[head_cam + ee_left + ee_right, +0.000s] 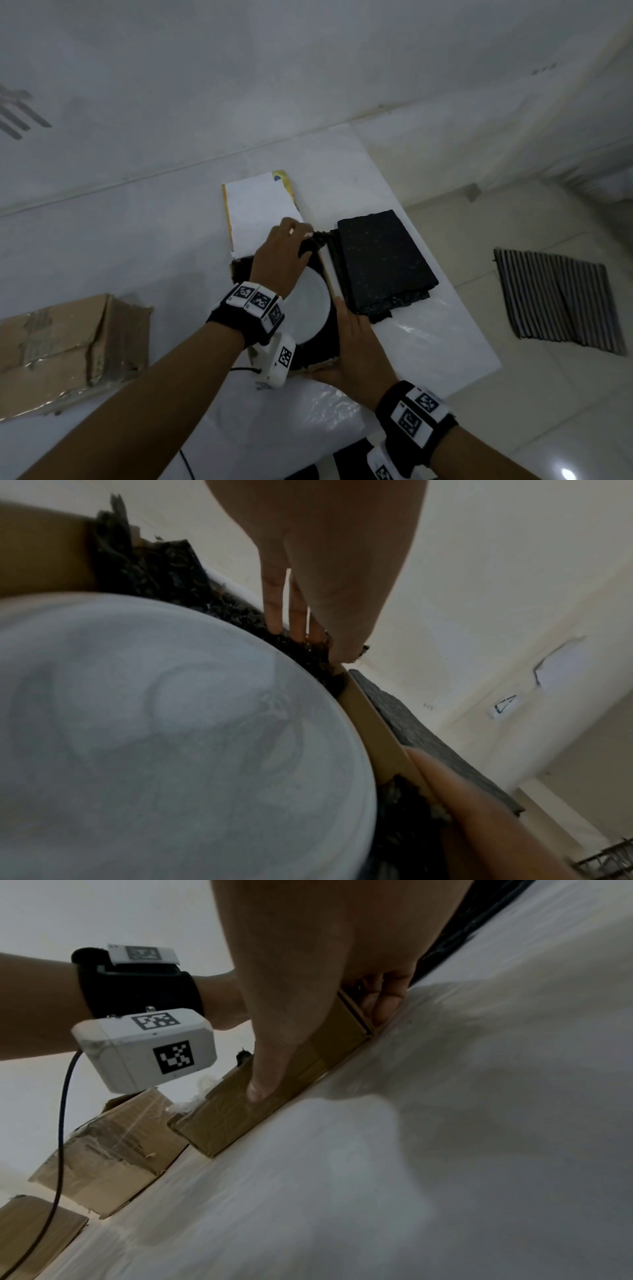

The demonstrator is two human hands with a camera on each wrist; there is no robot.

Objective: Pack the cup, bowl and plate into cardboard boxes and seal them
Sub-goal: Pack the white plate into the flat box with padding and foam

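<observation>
Midway along the white sheet (428, 329): pinching black crinkled padding (318, 238) with left hand (279, 257), clasping brown cardboard box (232, 1118) corner with right hand (356, 349); yanked, could tip round white plate (310, 308).

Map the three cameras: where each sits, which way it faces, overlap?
Head: on the head, facing forward-down at the plate in the box; left hand, right hand and forearms show.
Left wrist: just above the plate, looking along the left hand pinching black padding; right hand shows too.
Right wrist: low beside the box, looking along the right hand gripping its corner; left wrist shows.
Shared: all three see the box.
</observation>
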